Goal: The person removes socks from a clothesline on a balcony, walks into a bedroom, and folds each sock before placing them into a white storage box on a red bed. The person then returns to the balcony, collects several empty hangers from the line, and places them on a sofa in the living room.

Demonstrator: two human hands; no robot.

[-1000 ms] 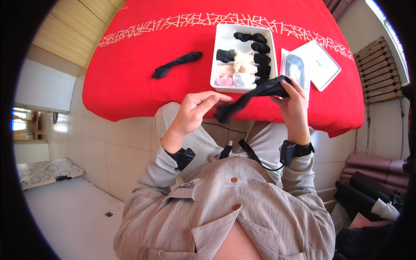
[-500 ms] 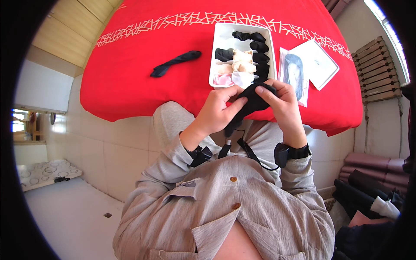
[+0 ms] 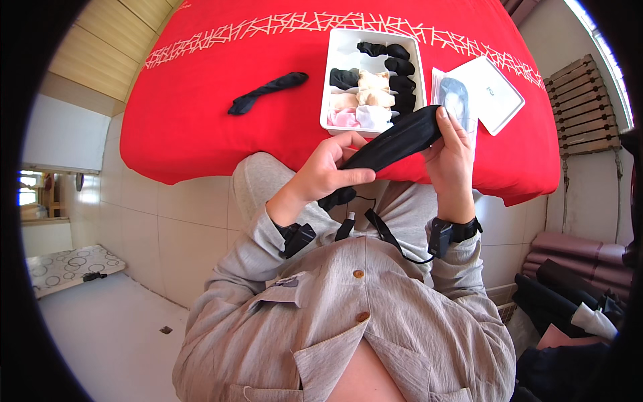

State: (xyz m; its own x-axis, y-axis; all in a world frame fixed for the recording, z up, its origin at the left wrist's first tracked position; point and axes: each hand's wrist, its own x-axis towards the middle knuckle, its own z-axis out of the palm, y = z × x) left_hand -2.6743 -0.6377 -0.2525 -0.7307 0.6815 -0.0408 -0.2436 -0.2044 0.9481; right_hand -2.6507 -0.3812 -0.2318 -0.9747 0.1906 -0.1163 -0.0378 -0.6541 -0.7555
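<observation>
A black sock (image 3: pixel 395 142) is stretched slantwise between my two hands, just in front of the storage box. My left hand (image 3: pixel 327 169) pinches its lower left part, and some dark cloth hangs below that hand over my lap. At the upper right end, my right hand (image 3: pixel 450 151) grips the sock between thumb and fingers. Behind it stands a white divided box (image 3: pixel 325 100) with folded black, beige, pink and white socks in its compartments. Another dark sock (image 3: pixel 268 92) lies loose on the red bedcover to the left of the box.
The red bedcover (image 3: pixel 194 127) spreads across the bed before me. To the right of the box lie a clear plastic packet (image 3: pixel 455 100) and a white lid (image 3: pixel 492 100). A cable (image 3: pixel 382 231) runs over my lap. Dark clothes (image 3: pixel 546 301) are heaped at the lower right.
The sock, bunched up between my hands before, is now pulled out long. My right hand has moved a little right and my left a little left, so they are farther apart.
</observation>
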